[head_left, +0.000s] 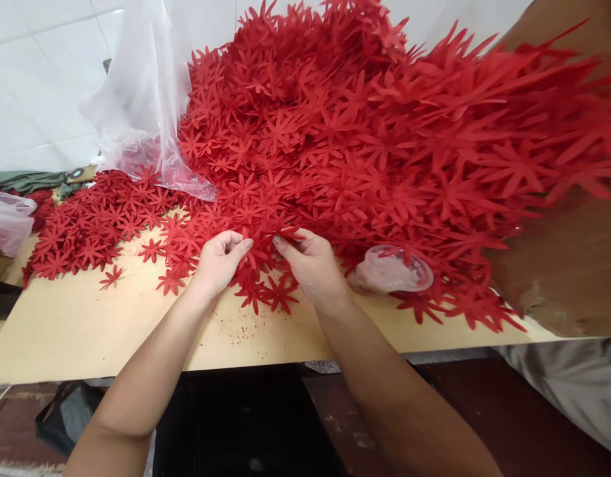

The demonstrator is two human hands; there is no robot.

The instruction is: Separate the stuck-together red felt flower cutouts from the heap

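At centre frame, the red flower cut-outs [258, 255] at the near edge of the pile are held between both hands. The left hand [220, 260] is curled, thumb and fingers pinching petals from the left. The right hand [310, 262] is likewise closed in a pinch, its fingertips on the same cluster from the right. The two hands nearly meet over the pieces.

Risks, as judged from this view:
- The cut-outs are thin and interlock by their petals. A pinch is likely to lift several at once instead of one.
- Pulling tangled petals apart could tear or crease them.
- The large heap [385, 132] rises steeply across the upper right of the frame. Drawing pieces from its foot may bring more sliding down over the hands.

Surroundings:
- A clear plastic lid [392, 270] lies half buried just right of the right hand.
- A loose clear plastic bag [141, 112] drapes over the pile at upper left.
- A flatter spread of cut-outs [87, 225] covers the left of the pale board [87, 324].
- Red crumbs [238, 328] dot the board below the hands.
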